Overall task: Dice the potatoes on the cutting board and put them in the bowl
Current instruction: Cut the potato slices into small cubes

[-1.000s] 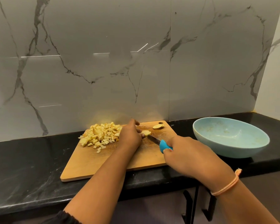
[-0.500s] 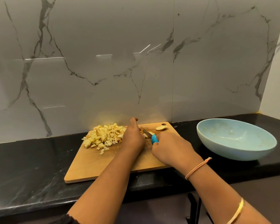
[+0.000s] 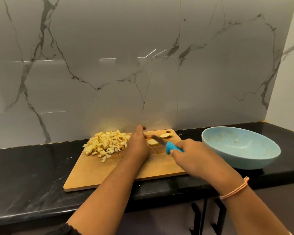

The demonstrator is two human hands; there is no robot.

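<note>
Over the board, left hand (image 3: 137,146): knuckles up, fingers curled down against a potato piece (image 3: 153,142); its own back hides whether they pinch it.
Right hand (image 3: 192,155): wrapped tight round the blue handle of a knife (image 3: 166,145), blade slanting across the piece.
Potato slice (image 3: 165,135): flat at the board's far right corner.
Diced potato (image 3: 107,143): heaped on the cutting board (image 3: 95,175), left of the left hand, which covers the heap's right edge.
Bowl (image 3: 241,163): pale blue, inside smeared, just right of the board.
Counter (image 3: 24,175): black, under everything.
Wall (image 3: 109,65): grey marble behind.
</note>
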